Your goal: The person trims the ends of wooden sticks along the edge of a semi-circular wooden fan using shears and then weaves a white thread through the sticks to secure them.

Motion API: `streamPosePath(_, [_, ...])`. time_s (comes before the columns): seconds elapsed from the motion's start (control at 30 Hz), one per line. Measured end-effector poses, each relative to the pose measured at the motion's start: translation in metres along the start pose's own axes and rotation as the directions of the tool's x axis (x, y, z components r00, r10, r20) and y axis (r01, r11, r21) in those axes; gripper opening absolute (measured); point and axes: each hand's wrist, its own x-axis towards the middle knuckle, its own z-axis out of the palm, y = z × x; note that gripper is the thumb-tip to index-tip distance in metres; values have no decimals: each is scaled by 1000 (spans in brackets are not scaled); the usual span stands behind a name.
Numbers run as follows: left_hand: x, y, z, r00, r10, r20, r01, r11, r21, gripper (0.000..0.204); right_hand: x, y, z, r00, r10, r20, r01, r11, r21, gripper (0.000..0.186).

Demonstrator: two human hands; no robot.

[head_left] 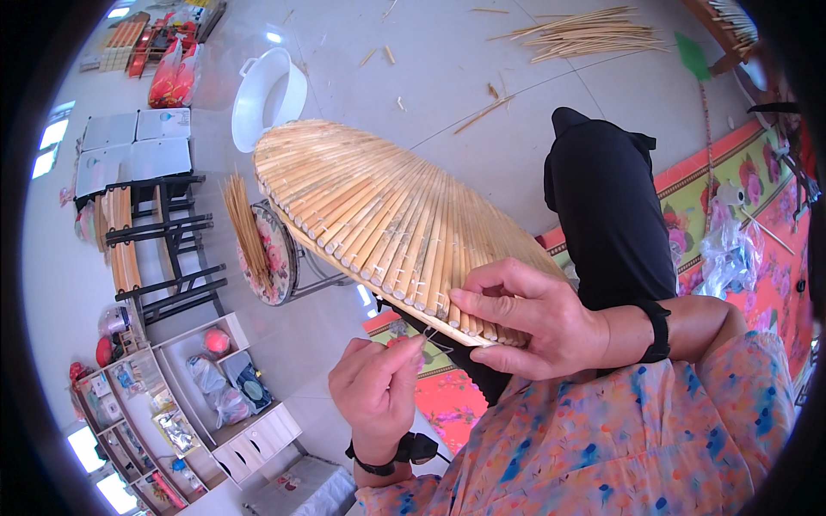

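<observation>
A fan-like panel of straight pale reeds, stitched near its edge and backed by a thin pale strip, slants across my lap. My right hand grips its near end, thumb and fingers on either side of the edge. Just below that edge, my left hand is pinched on a thin thread or wire, which forms a small loop under the reeds; which of these it is, I cannot tell. My dark-clad knee rises behind the panel on the right.
A stool holds a reed bundle at left, near a white tub. Folded chairs and a shelf unit line the left side. Loose reeds lie on the floor ahead. A floral mat extends under me.
</observation>
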Motion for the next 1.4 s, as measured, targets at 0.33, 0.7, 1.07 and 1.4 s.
streamPosePath(0.33, [0, 0, 6, 998, -52, -33, 50, 997, -54, 12, 2, 1, 0, 1000, 3, 13, -3, 1000, 6, 54])
streamPosePath(0.7, [8, -1, 9, 999, -53, -9, 51, 991, -126, 10, 0, 3, 1, 1000, -2, 12, 2, 1000, 11, 55])
streamPosePath(1.07, [9, 7, 13, 999, -39, -12, 39, 999, -16, 11, -1, 6, 3, 999, -48, -18, 47, 997, -60, 55])
streamPosePath(1.4, [11, 13, 7, 997, -67, 39, 67, 998, 2, 13, -1, 4, 2, 998, -58, -23, 55, 993, -104, 57])
